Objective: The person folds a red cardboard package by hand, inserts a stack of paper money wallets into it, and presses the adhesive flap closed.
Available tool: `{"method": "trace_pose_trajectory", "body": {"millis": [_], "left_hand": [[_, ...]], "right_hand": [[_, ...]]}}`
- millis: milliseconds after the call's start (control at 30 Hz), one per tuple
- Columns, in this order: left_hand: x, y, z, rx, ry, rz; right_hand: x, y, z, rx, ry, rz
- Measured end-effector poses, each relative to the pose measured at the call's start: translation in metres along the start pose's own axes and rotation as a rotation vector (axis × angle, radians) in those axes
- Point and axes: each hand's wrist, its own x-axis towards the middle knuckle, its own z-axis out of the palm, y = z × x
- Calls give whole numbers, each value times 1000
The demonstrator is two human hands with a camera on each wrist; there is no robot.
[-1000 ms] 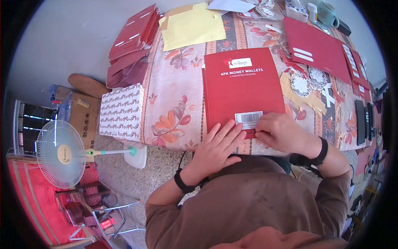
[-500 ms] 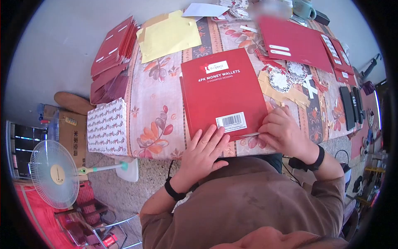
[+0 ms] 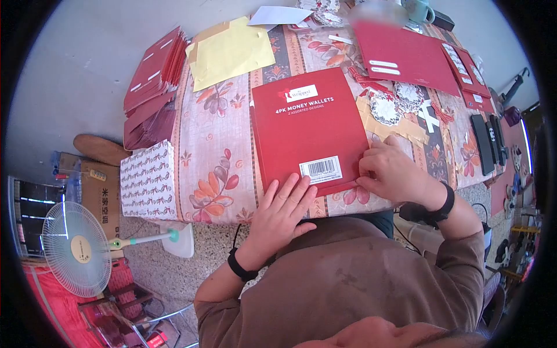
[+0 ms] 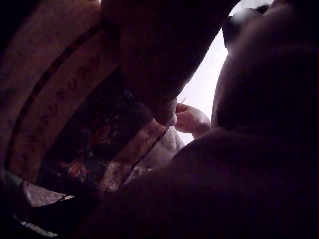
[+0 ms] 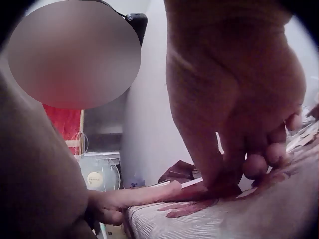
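Right in front of me the red money-wallet pack (image 3: 310, 130) lies flat on the table (image 3: 220, 145), its near edge at the table's edge by my chest and its barcode label (image 3: 321, 169) towards me. My left hand (image 3: 281, 214) rests palm down on that near edge, fingers straight and slightly spread. I judge this pins the pack so it cannot slide or lift. My right hand (image 3: 394, 171) sits at the near right corner with fingers curled in. The right wrist view shows thumb and fingertips nipping the thin red edge, the grip one takes to work a corner while the other hand holds the rest down. Counting outward, there is one pack under my hands, with one label on it. Just beside its right edge lie two lacy paper rounds (image 3: 386, 108) on tan scraps. Farther right is one large red sheet (image 3: 406, 58) bearing two white strips. At the far left two yellowish sheets (image 3: 232, 52) overlap. A stack of red envelopes (image 3: 154, 69), too many to count, hangs over the table's left edge. Below that edge stand one patterned box (image 3: 148, 180) and one fan (image 3: 75, 249).
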Motion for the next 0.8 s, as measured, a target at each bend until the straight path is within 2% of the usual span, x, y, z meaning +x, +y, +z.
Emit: {"method": "trace_pose_trajectory", "body": {"millis": [200,267,300,367,400,433,533,600,800], "left_hand": [[1,-1,-1,-27,-4,0],[0,-1,-2,-33,0,2],[1,-1,-2,-36,1,2],[1,-1,-2,-39,0,8],[1,-1,-2,-41,0,7],[1,-2,-2,-43,-1,8],[0,-1,-1,-42,-1,1],[0,-1,-2,-33,-4,5],[-2,-2,1,-17,-10,-1]], "right_hand": [[-9,2,-16,-3,-83,69],[-14,-2,-16,111,163,-9],[-16,-5,-12,110,158,-11],[-22,-13,4,-127,415,-386],[-24,-16,18,-204,373,-506],[-27,-26,20,-394,239,-553],[-22,-33,40,-403,147,-469],[-19,-32,47,-432,45,-330],[-26,-29,53,-424,-19,-288]]}}
